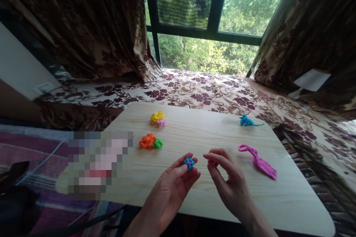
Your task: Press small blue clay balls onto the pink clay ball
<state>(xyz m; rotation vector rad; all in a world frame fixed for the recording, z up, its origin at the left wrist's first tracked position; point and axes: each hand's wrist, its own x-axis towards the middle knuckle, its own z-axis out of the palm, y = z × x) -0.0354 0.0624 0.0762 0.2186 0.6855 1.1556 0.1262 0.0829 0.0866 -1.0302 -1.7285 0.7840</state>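
My left hand (174,183) pinches a small, knobbly blue ball with pink dots (189,163) between thumb and fingers, a little above the wooden table. To its right, my right hand (228,174) is raised with thumb and fingertips drawn together, apart from the ball. Whether anything small sits in that pinch is too fine to make out. A bright pink woven-looking piece with a loop (261,163) lies on the table to the right of my right hand. An orange bundle (147,141) touches a green one (158,143), left of and beyond my left hand.
The pale wooden table (194,122) has rounded corners. Toward its far left lie a yellow bundle (157,116) and a light pink one (161,123). A blue bundle with a tail (247,120) lies at far right. A blurred patch (100,166) hides the left edge.
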